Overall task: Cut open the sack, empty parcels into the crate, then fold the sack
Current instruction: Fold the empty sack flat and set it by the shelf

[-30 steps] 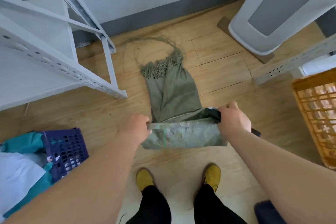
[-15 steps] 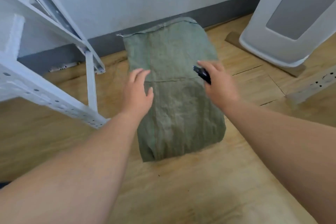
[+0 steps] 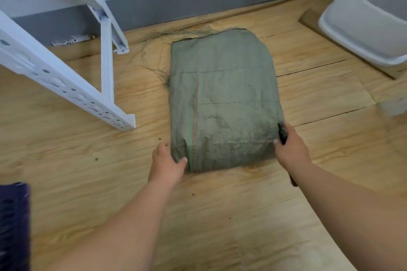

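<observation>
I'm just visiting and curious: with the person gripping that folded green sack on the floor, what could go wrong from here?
Three things, as guesses:
1. The right hand holds a dark cutter against the sack while gripping its edge. If a blade is out, which I cannot tell, it could nick fingers or fabric.
2. Loose threads trail from the far end and could snag.
3. The left hand holds only a corner, so the fold might spring open.
</observation>
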